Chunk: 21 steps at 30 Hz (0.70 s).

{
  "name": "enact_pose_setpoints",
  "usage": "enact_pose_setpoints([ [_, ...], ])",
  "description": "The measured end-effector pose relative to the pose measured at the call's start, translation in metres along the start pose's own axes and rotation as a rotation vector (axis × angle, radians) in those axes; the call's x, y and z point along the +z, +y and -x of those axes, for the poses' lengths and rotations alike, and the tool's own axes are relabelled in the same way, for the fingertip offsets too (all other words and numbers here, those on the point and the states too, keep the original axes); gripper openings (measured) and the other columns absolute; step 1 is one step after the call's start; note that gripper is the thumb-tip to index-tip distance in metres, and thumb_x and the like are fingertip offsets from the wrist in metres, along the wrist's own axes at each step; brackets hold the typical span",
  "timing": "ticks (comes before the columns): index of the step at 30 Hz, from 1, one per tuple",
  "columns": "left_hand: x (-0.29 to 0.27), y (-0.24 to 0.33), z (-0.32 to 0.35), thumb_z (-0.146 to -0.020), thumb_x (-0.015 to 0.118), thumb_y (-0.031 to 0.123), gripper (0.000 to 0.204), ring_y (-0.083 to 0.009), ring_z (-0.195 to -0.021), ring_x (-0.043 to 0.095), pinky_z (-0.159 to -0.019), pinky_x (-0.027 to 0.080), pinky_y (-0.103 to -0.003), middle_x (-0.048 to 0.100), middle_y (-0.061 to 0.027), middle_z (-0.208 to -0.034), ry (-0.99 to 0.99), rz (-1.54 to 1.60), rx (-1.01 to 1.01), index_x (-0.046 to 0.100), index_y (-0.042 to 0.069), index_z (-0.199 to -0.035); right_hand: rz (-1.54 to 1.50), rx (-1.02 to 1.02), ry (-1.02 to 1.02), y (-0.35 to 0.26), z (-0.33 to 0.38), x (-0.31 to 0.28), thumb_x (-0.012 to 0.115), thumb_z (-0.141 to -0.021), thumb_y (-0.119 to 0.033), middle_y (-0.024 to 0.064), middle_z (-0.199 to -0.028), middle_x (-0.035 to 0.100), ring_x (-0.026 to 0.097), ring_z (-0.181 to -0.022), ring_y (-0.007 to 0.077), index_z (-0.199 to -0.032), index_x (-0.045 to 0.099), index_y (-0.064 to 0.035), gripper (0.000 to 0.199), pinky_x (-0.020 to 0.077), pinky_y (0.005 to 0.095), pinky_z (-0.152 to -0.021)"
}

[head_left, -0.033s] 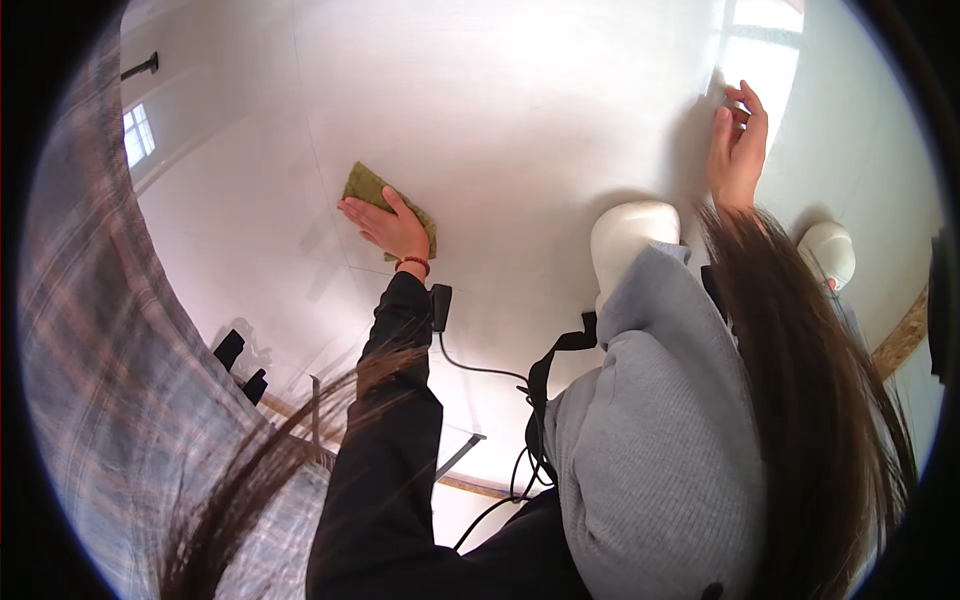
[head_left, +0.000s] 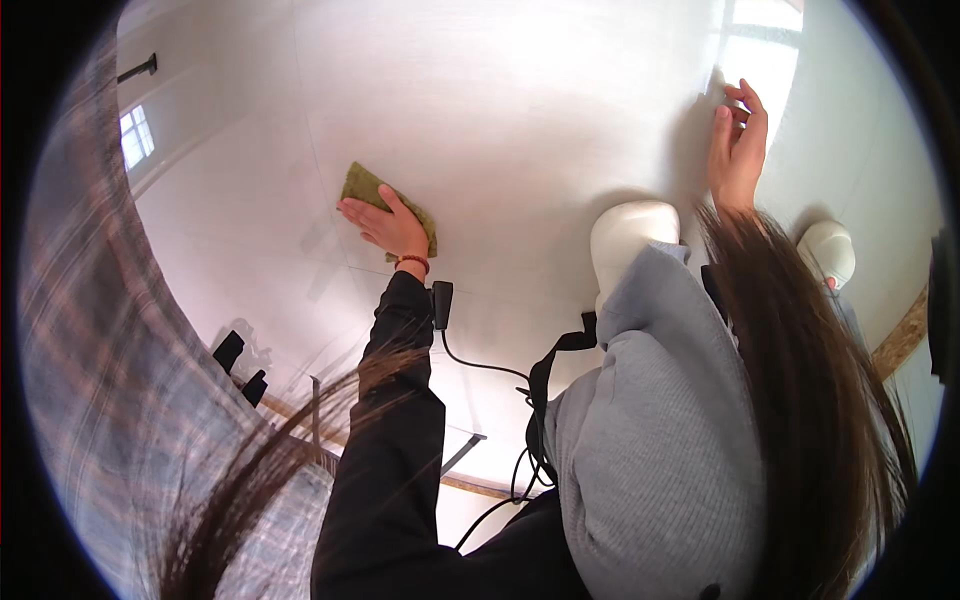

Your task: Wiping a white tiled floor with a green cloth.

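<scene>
My left hand (head_left: pixel 385 225), in a black sleeve with a red wristband, lies flat on a folded olive-green cloth (head_left: pixel 362 185) and presses it against a glossy white tiled surface (head_left: pixel 520 110). My right hand (head_left: pixel 737 145) is raised at the upper right. Its fingers are apart and its fingertips touch the same white surface, holding nothing. A grey knitted garment (head_left: pixel 660 430) and long brown hair (head_left: pixel 810 400) fill the lower right and hide the right forearm.
Two white rounded shapes (head_left: pixel 630 235) (head_left: pixel 828 250) sit below the right hand. A small black box with a cable (head_left: pixel 441 305) hangs by my left wrist. Plaid fabric (head_left: pixel 100 380) covers the left side, with two black objects (head_left: pixel 240 365) beside it. A wooden strip (head_left: pixel 905 335) runs at the right.
</scene>
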<state>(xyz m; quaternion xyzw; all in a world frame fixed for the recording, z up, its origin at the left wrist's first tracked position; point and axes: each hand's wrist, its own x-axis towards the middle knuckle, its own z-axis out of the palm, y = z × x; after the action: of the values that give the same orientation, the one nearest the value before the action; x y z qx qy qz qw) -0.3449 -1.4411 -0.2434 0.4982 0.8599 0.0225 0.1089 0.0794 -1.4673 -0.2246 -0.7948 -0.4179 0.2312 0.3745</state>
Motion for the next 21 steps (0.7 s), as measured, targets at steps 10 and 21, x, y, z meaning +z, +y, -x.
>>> enact_pose_setpoints([
  [10, 0.018, 0.044, -0.005, -0.095, 0.036, 0.052, 0.081, -0.0364, -0.143, 0.005, -0.109, 0.015, -0.060, 0.006, -0.0223, -0.154, 0.038, -0.069, 0.217, 0.009, -0.005, -0.146, 0.026, 0.055, -0.001, -0.003, -0.008, 0.002, 0.050, -0.096, -0.014, 0.0059, -0.116, 0.056, 0.053, -0.083, 0.0119, -0.131, 0.042, -0.0007, 0.038, 0.0460, 0.0259, -0.072],
  [21, 0.035, 0.207, 0.014, -0.095, 0.037, 0.047, 0.080, -0.0415, -0.142, 0.006, -0.110, 0.011, -0.058, 0.006, -0.0284, -0.152, 0.069, 0.048, 0.305, 0.013, -0.014, -0.142, -0.093, 0.126, 0.058, -0.018, -0.022, -0.012, 0.047, -0.097, -0.014, 0.0099, -0.123, 0.053, 0.056, -0.086, 0.0123, -0.135, 0.036, -0.0005, 0.042, 0.0462, 0.0256, -0.073],
])
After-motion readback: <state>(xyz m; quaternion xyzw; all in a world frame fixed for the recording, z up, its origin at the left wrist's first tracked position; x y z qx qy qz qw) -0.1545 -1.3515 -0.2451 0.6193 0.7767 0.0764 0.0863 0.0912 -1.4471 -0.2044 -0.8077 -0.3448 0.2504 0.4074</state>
